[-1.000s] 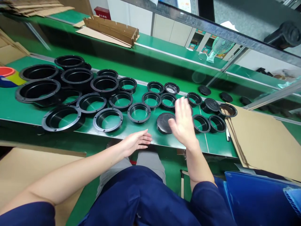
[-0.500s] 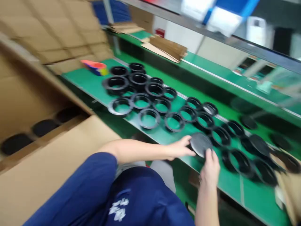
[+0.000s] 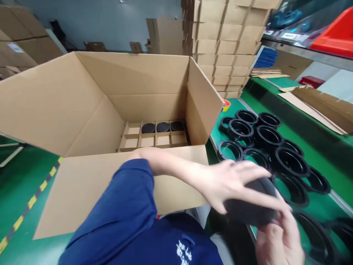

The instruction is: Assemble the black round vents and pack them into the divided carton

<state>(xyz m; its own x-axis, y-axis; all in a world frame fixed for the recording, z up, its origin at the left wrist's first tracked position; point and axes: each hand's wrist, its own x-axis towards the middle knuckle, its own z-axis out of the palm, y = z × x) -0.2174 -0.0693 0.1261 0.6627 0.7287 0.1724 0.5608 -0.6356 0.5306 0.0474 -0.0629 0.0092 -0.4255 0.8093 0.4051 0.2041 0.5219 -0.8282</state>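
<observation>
Black cylindrical part [image 3: 242, 213] is risking a slip, left hand [image 3: 230, 180] splaying fingers wide, right hand [image 3: 278, 237] alone gripping its edge.

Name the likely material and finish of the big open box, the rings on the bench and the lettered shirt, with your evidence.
Box: plain matt corrugated cardboard, judging by the brown colour and folded flaps.
Rings: probably moulded plastic, smooth and slightly glossy; highlights run along the black rims, though coated metal is possible.
Shirt: soft, matt navy fabric, creasing at the sleeve; fibre unclear.
</observation>
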